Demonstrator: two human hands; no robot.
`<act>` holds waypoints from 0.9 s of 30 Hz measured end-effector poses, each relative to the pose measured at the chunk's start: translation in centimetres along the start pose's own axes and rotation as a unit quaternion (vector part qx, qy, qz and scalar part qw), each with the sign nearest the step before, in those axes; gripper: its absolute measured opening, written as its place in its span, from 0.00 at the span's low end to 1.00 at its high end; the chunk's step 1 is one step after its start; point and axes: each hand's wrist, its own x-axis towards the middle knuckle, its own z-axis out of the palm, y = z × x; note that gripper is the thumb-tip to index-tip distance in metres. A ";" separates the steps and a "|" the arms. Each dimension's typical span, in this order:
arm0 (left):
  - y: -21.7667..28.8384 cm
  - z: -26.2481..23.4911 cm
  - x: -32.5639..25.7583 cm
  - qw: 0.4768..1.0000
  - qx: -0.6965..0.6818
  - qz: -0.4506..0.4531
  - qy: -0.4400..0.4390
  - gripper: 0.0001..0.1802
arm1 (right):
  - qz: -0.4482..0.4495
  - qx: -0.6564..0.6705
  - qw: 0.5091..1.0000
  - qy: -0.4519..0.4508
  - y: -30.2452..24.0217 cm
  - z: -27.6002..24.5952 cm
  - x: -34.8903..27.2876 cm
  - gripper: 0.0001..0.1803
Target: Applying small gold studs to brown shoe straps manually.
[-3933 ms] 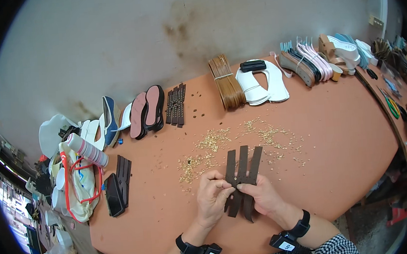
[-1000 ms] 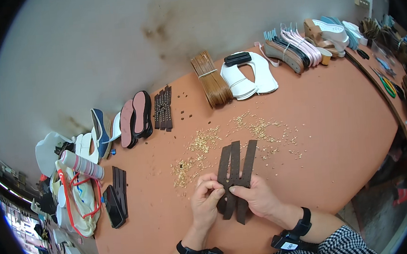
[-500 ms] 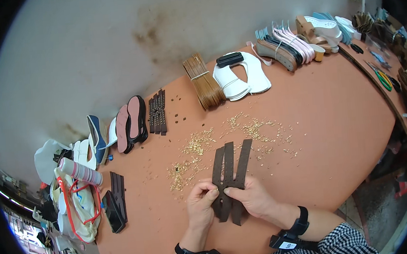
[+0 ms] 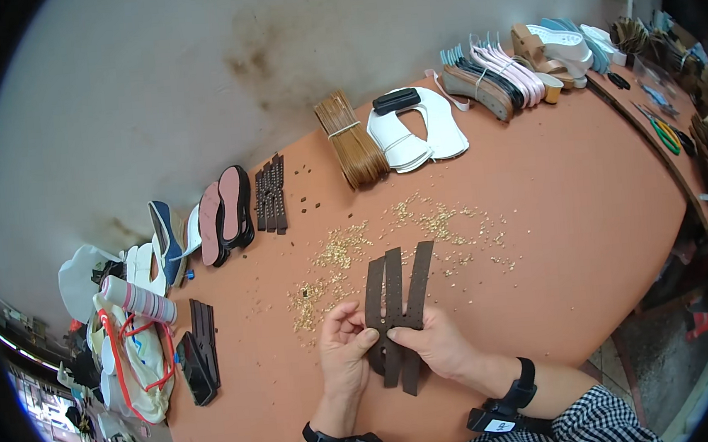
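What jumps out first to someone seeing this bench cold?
Both hands, left hand and right hand, pinch a fan of dark brown leather straps at the near edge of the orange table. Just beyond lies a scatter of tiny gold bits. Along the far edge sit shoe soles, a tan strap bundle and white cut pieces.

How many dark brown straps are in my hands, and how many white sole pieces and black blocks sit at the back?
Dark brown straps: 3, held by left hand and right hand
White sole pieces: 2
Black block: 1
Total: 6
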 end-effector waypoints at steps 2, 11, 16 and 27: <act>-0.1 -0.2 0.1 1.000 0.009 0.006 0.000 0.27 | 0.016 0.005 1.000 -0.006 -0.3 -0.1 0.0 0.13; 0.1 -0.1 0.6 0.998 -0.039 -0.039 -0.023 0.26 | 0.048 0.057 0.997 0.005 -0.7 -0.1 0.2 0.13; 0.5 -0.5 0.5 0.994 -0.067 -0.082 -0.031 0.23 | 0.022 0.039 0.999 0.002 -0.6 0.4 0.0 0.12; 0.1 -0.2 0.4 0.999 0.023 -0.037 -0.017 0.17 | -0.045 -0.106 0.992 0.043 -0.7 0.7 -0.2 0.12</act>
